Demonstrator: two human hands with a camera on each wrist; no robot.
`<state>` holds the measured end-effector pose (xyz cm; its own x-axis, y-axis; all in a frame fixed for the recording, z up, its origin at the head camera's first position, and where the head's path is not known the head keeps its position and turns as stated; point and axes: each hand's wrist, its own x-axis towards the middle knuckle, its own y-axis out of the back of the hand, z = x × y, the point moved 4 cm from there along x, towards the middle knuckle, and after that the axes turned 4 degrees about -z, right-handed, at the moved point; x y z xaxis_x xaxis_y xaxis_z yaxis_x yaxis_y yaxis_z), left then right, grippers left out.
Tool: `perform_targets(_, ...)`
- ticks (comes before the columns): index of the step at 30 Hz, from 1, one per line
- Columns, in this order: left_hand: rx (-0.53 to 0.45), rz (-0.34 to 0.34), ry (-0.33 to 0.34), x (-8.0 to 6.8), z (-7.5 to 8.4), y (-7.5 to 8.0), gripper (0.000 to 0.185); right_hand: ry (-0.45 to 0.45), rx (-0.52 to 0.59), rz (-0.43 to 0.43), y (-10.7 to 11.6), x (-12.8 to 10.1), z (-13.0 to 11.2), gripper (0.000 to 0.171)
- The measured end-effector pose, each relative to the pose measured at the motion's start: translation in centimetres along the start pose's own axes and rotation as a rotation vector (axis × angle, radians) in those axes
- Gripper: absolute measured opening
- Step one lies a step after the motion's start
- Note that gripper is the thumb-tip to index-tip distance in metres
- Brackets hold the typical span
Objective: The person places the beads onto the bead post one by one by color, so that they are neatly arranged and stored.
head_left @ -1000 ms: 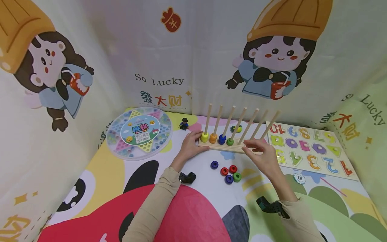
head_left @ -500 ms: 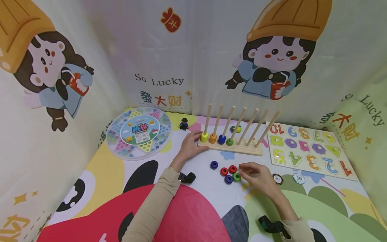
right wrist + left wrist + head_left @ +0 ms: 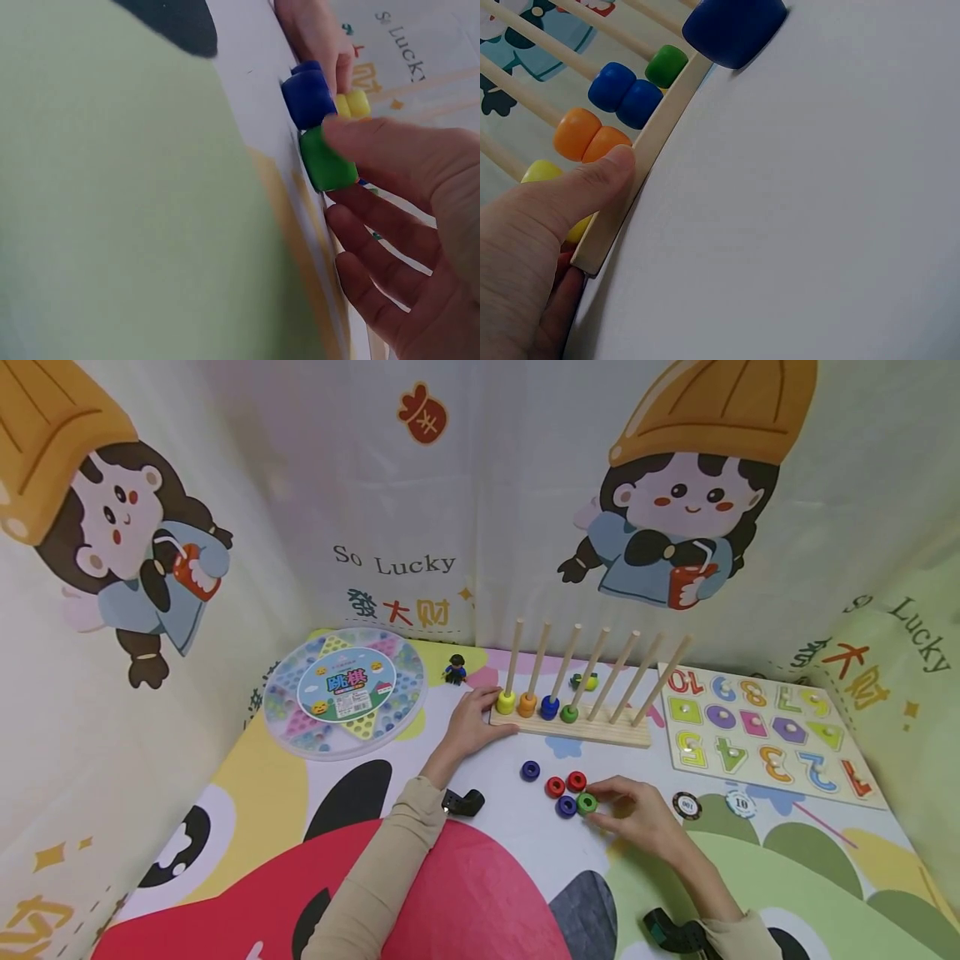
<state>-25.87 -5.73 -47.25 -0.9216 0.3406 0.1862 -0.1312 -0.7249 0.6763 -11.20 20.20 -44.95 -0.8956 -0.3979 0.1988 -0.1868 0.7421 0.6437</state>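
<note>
My left hand [image 3: 472, 724] grips the left end of a wooden peg stand [image 3: 577, 727], its thumb along the front edge of the base. Upright pegs on the stand carry yellow beads [image 3: 506, 702], orange beads [image 3: 527, 704], blue beads [image 3: 549, 707] and one green bead [image 3: 569, 714]; the three pegs at the right are bare. In front of the stand, my right hand [image 3: 641, 817] pinches a loose green bead [image 3: 328, 159] between thumb and index finger, with the other fingers spread. Beside it lie two red beads [image 3: 555, 787] and a dark blue bead [image 3: 309, 100]. Another blue bead [image 3: 530, 770] lies apart.
A round Chinese checkers box [image 3: 348, 689] stands at the back left, near a small toy figure [image 3: 454, 670]. At the right lie a number puzzle board [image 3: 765, 727] and two poker chips [image 3: 687, 806]. A green and yellow toy [image 3: 585, 681] sits behind the stand.
My right hand has come away from the stand's right end, down toward the loose beads, and now takes hold of the green one. My left hand stays on the stand.
</note>
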Motion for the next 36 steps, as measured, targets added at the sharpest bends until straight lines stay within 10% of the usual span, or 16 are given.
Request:
perform_targets(15, -0.008, -0.001, 0.015, -0.1, -0.2, -0.1, 0.075, 0.035, -0.006, 0.146, 2.6, 1.6, -1.1, 0.028)
perform_targets(36, -0.014, -0.009, 0.018, 0.0, 0.0, 0.0, 0.076, 0.126, 0.006, 0.446, 10.7, 9.7, -7.6, 0.030)
